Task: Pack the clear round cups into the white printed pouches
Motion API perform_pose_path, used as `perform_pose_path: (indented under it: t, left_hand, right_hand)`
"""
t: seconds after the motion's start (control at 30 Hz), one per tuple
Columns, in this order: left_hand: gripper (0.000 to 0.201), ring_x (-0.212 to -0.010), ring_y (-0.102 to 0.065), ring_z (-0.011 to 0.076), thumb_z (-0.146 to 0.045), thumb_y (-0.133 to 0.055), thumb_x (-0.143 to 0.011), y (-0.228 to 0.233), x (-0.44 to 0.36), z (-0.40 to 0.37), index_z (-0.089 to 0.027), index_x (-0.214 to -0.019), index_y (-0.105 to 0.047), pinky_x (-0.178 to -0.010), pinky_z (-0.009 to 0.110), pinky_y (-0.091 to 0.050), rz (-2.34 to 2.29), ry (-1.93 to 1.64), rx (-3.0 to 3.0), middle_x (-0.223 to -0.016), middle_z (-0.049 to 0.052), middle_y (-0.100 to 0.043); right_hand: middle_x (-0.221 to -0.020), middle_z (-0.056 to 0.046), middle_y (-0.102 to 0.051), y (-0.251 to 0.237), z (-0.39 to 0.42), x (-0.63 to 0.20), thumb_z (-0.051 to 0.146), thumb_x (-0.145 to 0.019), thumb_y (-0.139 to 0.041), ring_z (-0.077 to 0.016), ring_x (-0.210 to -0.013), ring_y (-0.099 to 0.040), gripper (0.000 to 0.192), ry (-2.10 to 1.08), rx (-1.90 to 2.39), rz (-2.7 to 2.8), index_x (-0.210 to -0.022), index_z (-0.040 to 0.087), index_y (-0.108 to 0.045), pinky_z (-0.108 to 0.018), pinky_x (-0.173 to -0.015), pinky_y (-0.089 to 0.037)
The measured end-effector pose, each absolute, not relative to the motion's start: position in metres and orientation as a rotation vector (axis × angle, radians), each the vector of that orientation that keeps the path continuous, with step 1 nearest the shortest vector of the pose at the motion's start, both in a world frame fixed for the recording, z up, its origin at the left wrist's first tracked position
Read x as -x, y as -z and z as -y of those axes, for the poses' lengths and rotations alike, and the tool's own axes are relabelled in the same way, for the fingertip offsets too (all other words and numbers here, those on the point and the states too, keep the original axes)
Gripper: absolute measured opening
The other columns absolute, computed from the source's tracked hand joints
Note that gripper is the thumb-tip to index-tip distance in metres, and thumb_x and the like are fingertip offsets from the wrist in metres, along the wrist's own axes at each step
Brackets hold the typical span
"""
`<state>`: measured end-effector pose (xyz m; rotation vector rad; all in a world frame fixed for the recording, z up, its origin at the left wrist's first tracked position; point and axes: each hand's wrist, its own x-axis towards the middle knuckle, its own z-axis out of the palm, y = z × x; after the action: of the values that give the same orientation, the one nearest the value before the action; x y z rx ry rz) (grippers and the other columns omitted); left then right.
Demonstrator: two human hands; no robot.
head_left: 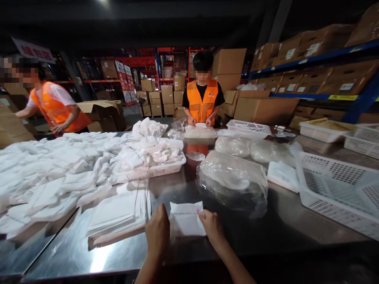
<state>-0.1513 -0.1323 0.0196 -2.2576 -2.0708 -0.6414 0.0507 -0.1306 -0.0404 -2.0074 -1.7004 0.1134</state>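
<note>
A small white packet (187, 221), like a flat mailing bag with a fold line near its top, sits just above the steel table's front part. My right hand (211, 224) pinches its right edge between thumb and fingers. Close to the packet's left edge is my left hand (159, 225), curled into a fist; its fingertips face away, so what they hold, if anything, is hidden. To the left lies a stack of flat white bags (118, 213). A large clear plastic bag (233, 181) with round clear items inside rests beyond my right hand.
White packets (53, 169) pile up on the left, some in a white basket (156, 171). A perforated white basket (334, 197) and a white stack (283, 175) stand right. Across the table, a person in an orange vest (203, 100) handles a white item; another person (56, 104) stands left.
</note>
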Motion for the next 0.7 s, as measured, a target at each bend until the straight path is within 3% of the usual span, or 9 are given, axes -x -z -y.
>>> perform_pose_path:
  t: [0.1, 0.2, 0.3, 0.4, 0.47, 0.53, 0.6, 0.7]
  left_hand:
    - [0.042, -0.117, -0.056, 0.0283, -0.009, -0.037, -0.089, -0.014, 0.135, 0.129, -0.018, -0.123, -0.059, -0.098, 0.047, -0.044, 1.464, 0.719, 2.515, -0.125, 0.014, -0.062]
    - [0.042, -0.126, -0.048, 0.0335, -0.017, -0.048, -0.087, 0.0, 0.119, 0.123, -0.023, -0.128, -0.058, -0.104, 0.061, -0.036, 1.306, 0.609, 2.695, -0.137, 0.012, -0.054]
    - [0.046, -0.122, -0.05, 0.0349, -0.017, -0.051, -0.085, 0.013, 0.113, 0.119, -0.025, -0.13, -0.057, -0.099, 0.061, -0.04, 1.405, 0.575, 2.694, -0.14, 0.012, -0.051]
    - [0.048, -0.122, -0.05, 0.0336, -0.012, -0.049, -0.084, 0.024, 0.116, 0.116, -0.026, -0.129, -0.057, -0.1, 0.059, -0.04, 1.38, 0.636, 2.672, -0.137, 0.011, -0.054]
    - [0.05, -0.126, -0.048, 0.0324, -0.01, -0.047, -0.083, 0.034, 0.12, 0.112, -0.024, -0.13, -0.056, -0.104, 0.059, -0.039, 1.348, 0.731, 2.72, -0.138, 0.01, -0.054]
    - [0.051, -0.131, -0.044, 0.0316, -0.012, -0.043, -0.084, 0.045, 0.123, 0.105, -0.018, -0.133, -0.052, -0.107, 0.056, -0.038, 1.463, 0.953, 2.744, -0.14, 0.013, -0.051]
    - [0.053, -0.132, -0.045, 0.0305, -0.016, -0.038, -0.085, 0.054, 0.125, 0.101, -0.012, -0.137, -0.044, -0.106, 0.053, -0.041, 1.78, 1.302, 2.697, -0.14, 0.018, -0.051]
    - [0.057, -0.113, -0.061, 0.0279, -0.02, -0.031, -0.086, 0.059, 0.13, 0.112, -0.012, -0.142, -0.032, -0.093, 0.049, -0.052, 2.391, 1.916, 2.606, -0.128, 0.018, -0.06]
  right_hand:
    - [-0.063, -0.011, -0.068, 0.037, 0.13, -0.052, 0.039, -0.093, -0.046, -0.0202, -0.056, -0.063, 0.041, -0.112, 2.034, 1.733, -0.063, 0.02, -0.067, -0.027, -0.048, -0.032]
    - [-0.068, -0.014, -0.068, 0.028, 0.133, -0.055, 0.041, -0.095, -0.044, -0.0251, -0.061, -0.066, 0.038, -0.054, 2.109, 1.696, -0.079, 0.018, -0.07, -0.029, -0.051, -0.041]
    - [-0.111, -0.025, -0.065, 0.019, 0.14, -0.046, 0.027, -0.097, -0.035, -0.0331, -0.094, -0.066, 0.039, 0.294, 1.993, 1.637, -0.125, 0.013, -0.058, -0.04, -0.067, -0.053]
    - [-0.144, -0.016, -0.044, 0.027, 0.136, -0.03, 0.012, -0.093, -0.032, -0.0306, -0.133, -0.042, 0.051, 0.45, 1.594, 1.865, -0.143, 0.018, -0.042, -0.05, -0.102, -0.044]
    - [-0.144, -0.013, -0.046, 0.041, 0.124, -0.025, 0.01, -0.092, -0.031, -0.0275, -0.137, -0.037, 0.052, 0.238, 1.515, 1.946, -0.141, 0.018, -0.045, -0.05, -0.11, -0.037]
    - [-0.14, -0.017, -0.05, 0.055, 0.111, -0.028, 0.014, -0.093, -0.028, -0.0277, -0.133, -0.043, 0.05, -0.071, 1.595, 1.829, -0.138, 0.013, -0.048, -0.049, -0.108, -0.04]
    - [-0.137, -0.021, -0.051, 0.064, 0.105, -0.033, 0.025, -0.096, -0.026, -0.0284, -0.129, -0.047, 0.05, -0.328, 1.62, 1.667, -0.138, 0.009, -0.048, -0.047, -0.105, -0.043]
    - [-0.129, -0.019, -0.058, 0.065, 0.118, -0.032, 0.048, -0.098, -0.024, -0.0285, -0.121, -0.055, 0.059, -0.76, 1.389, 1.474, -0.138, 0.012, -0.048, -0.047, -0.098, -0.048]
